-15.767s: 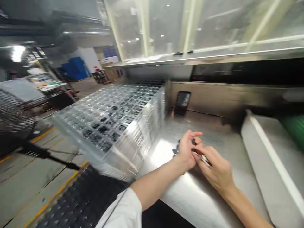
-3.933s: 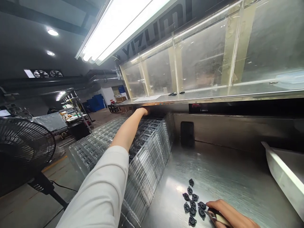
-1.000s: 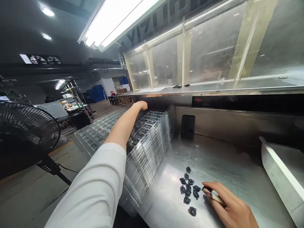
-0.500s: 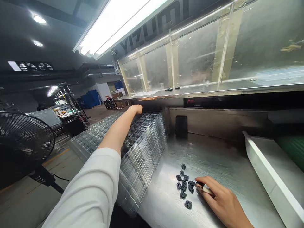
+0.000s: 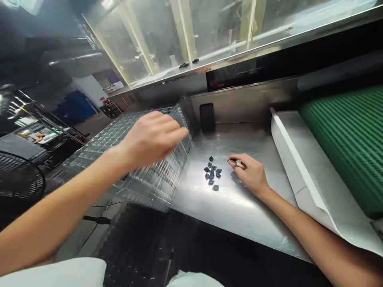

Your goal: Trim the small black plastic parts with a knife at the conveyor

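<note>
Several black parts (image 5: 212, 173) grouped toward tabletop (image 5: 197, 195) left edge, pale tool (image 5: 239, 164) pinched by right hand (image 5: 251, 173), left hand (image 5: 154, 137) curled, hold unclear

Markings: none legible

No word, brand or number I can read from here. Red mark (image 5: 220, 85) in the dark slot (image 5: 248, 71) under the ledge (image 5: 233, 59) — blurred, no character I can make out. Red patch (image 5: 103, 99) above the far crates (image 5: 111, 109) — too small for me to tell.
</note>
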`<state>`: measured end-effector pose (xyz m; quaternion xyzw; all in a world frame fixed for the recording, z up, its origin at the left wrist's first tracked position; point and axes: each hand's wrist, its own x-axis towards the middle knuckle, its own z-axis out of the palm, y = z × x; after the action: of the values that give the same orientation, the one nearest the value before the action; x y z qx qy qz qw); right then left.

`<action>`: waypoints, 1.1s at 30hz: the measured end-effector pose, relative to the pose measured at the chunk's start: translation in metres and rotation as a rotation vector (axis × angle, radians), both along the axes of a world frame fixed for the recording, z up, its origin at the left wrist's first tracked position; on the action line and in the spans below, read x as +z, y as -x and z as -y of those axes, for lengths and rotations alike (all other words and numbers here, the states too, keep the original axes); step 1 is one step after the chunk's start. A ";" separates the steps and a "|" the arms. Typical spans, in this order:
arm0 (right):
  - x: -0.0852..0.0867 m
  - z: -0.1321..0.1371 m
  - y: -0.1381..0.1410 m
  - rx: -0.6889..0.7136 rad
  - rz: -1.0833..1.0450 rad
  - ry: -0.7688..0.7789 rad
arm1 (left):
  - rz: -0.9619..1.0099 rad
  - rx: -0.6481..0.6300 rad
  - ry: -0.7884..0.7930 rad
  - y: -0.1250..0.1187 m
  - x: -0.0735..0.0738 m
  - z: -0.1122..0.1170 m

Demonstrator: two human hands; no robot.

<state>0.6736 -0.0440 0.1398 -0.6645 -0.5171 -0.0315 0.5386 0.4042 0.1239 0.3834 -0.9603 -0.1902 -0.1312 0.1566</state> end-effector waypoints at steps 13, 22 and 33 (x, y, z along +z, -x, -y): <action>0.013 0.005 0.004 -0.090 -0.200 -0.208 | 0.586 -0.068 0.887 -0.120 -0.190 0.078; 0.004 0.000 -0.007 -0.040 -0.248 -0.201 | 0.362 -0.273 0.619 -0.178 -0.217 0.065; -0.002 -0.002 -0.005 -0.059 -0.276 -0.022 | 0.428 -0.270 0.853 -0.170 -0.237 0.055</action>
<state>0.6788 -0.0425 0.1378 -0.6714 -0.4181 0.0386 0.6107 0.5745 0.0685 0.1467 -0.9063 -0.1289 -0.2552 -0.3113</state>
